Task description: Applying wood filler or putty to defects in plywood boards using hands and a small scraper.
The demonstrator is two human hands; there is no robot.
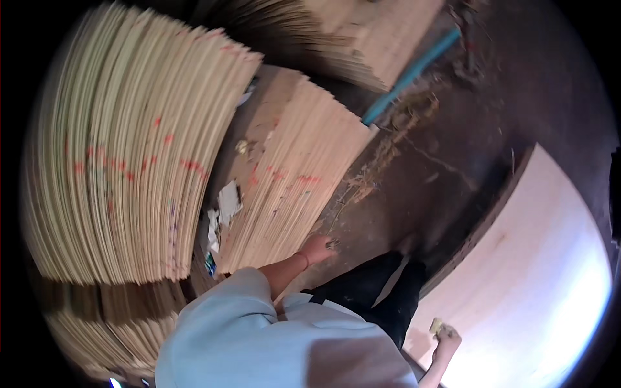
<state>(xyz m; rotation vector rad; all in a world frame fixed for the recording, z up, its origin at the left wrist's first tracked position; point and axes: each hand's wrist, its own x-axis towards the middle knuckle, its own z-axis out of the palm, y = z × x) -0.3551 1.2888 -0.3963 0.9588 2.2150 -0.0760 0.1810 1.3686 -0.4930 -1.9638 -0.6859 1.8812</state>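
Note:
My left hand [318,247] hangs beside a stack of pale thin boards [297,155], its fingers curled around or against something small and dark that I cannot make out. My right hand [447,337] grips a small yellowish block [436,326] over a large pale board [524,271] at the lower right, which is lit brightly along its right part.
Tall rows of thin boards [129,142] fill the left, with more boards [388,26] at the top and paper scraps [228,204] between rows. A teal bar [417,68] lies along the upper stack. Debris [420,113] litters the dark floor [517,84]. My legs stand between stacks and board.

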